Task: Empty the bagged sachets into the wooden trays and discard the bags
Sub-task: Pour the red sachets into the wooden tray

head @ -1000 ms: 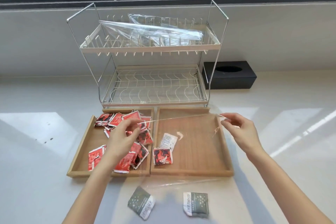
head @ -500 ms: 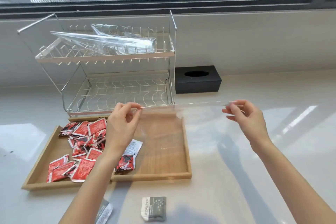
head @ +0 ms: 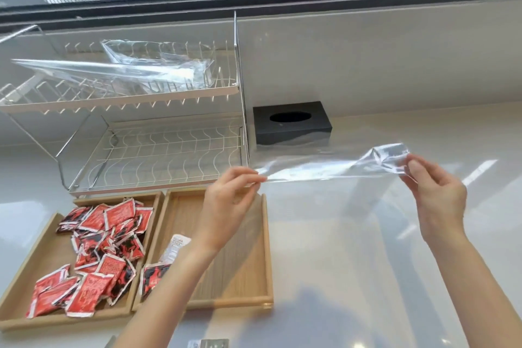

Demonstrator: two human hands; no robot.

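Note:
An empty clear plastic bag (head: 324, 171) is stretched flat in the air between my two hands, above the counter to the right of the trays. My left hand (head: 228, 200) pinches its left edge and my right hand (head: 435, 195) pinches its crumpled right corner. The left wooden tray (head: 34, 257) holds a pile of several red sachets (head: 104, 246). In the right wooden tray (head: 240, 268) lie one red-and-black sachet (head: 151, 277) and a white sachet (head: 175, 248); my left forearm partly covers them.
A two-tier wire dish rack (head: 158, 150) stands behind the trays, with clear bags (head: 132, 70) on its upper shelf. A black tissue box (head: 291, 121) sits to its right by the wall. A grey sachet (head: 209, 343) peeks in at the bottom edge.
My view has swung right and both hands have carried the empty bag rightward, off the right tray and over the bare counter. The bag's right corner is now crumpled in my right hand.

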